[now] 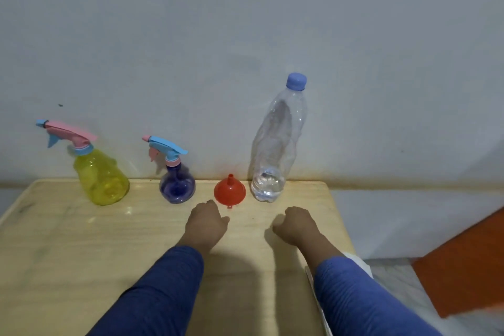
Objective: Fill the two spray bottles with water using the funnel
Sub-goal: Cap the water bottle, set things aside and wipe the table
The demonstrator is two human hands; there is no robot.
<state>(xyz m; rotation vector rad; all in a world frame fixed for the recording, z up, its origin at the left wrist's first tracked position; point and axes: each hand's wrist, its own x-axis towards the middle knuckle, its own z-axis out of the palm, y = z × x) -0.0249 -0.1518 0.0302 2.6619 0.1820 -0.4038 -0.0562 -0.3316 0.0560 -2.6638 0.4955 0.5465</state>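
1. Your left hand [206, 222] and right hand [295, 225] rest clenched on the table [54, 254], grasping nothing.
2. Funnel [230, 190] at 12 o'clock, inverted; water bottle [275, 144] just beside at 1.
3. Purple sprayer [176, 176] and yellow sprayer [99, 172] at 10–11, capped.

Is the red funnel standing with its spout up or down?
Spout up. The red funnel rests upside down, its wide mouth flat on the table and its narrow spout pointing upward.
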